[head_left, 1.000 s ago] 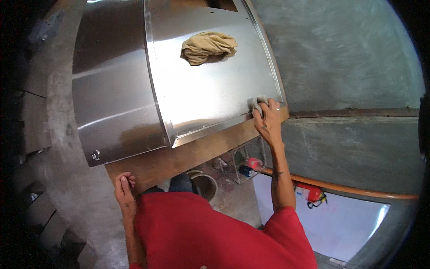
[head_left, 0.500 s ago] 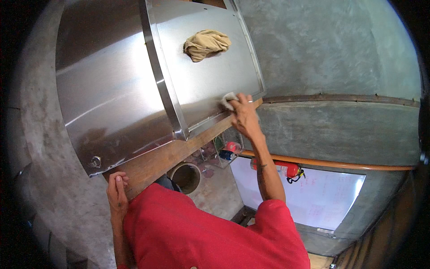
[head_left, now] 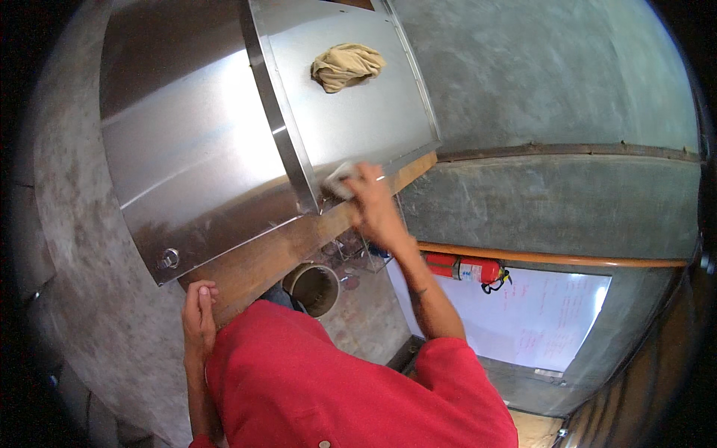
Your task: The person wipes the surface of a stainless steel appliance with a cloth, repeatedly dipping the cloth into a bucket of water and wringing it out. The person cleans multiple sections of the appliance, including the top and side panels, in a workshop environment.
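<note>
My right hand (head_left: 376,205) presses a small whitish wiping cloth (head_left: 341,181) onto the near edge of a flat stainless steel panel (head_left: 328,123), beside a raised metal strip. The fingers are closed over the cloth and blurred by motion. My left hand (head_left: 199,310) rests at the near left corner of the wooden tabletop (head_left: 246,272), its fingers curled together with nothing visible in them. A crumpled tan cloth (head_left: 348,66) lies farther back on the panel, touched by neither hand. Left of the strip extends a shiny steel sheet (head_left: 198,157) with a round metal fitting (head_left: 169,259) at its near corner.
Below the table's near edge stands a round bucket (head_left: 312,290) on the concrete floor. A red fire extinguisher (head_left: 467,269) hangs at the right, by a whiteboard (head_left: 538,313) and an orange pipe (head_left: 545,257). A grey wall (head_left: 523,82) rises beyond the table's right end.
My right hand has slid the whitish cloth leftward along the panel's near edge, close to the raised strip. My left hand stays at the table corner. The view has shifted slightly.
</note>
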Action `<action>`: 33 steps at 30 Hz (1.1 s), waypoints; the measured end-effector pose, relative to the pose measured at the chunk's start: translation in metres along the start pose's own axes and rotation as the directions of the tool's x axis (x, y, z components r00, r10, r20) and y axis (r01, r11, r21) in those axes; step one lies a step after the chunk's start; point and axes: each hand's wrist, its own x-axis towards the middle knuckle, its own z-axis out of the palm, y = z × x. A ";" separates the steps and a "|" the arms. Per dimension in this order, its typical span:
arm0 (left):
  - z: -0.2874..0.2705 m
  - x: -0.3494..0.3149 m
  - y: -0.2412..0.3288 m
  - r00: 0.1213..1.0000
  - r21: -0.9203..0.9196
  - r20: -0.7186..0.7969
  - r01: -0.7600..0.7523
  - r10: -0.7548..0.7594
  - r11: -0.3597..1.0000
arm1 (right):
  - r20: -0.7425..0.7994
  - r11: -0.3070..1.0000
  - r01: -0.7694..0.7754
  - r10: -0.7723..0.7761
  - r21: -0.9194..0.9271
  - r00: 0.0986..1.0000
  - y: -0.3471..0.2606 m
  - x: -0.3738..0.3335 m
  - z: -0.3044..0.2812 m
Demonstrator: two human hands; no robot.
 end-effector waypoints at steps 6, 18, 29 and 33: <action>0.010 -0.003 0.012 0.991 0.134 0.051 -0.132 0.127 0.982 | -0.006 0.927 -0.186 0.199 0.326 0.980 -0.110 -0.033 -0.020; 0.035 -0.064 -0.020 0.976 0.375 0.152 -0.204 0.157 0.904 | 0.391 -0.195 -0.390 0.759 0.900 0.521 -0.112 -0.191 0.147; -0.014 -0.158 -0.107 0.999 0.362 0.010 -0.041 0.040 0.931 | -0.058 0.018 0.095 0.900 0.995 0.431 -0.084 -0.064 0.156; -0.068 -0.185 -0.155 0.984 0.373 -0.171 0.107 -0.045 0.922 | -0.104 0.079 0.102 0.957 0.992 0.271 -0.079 -0.024 0.159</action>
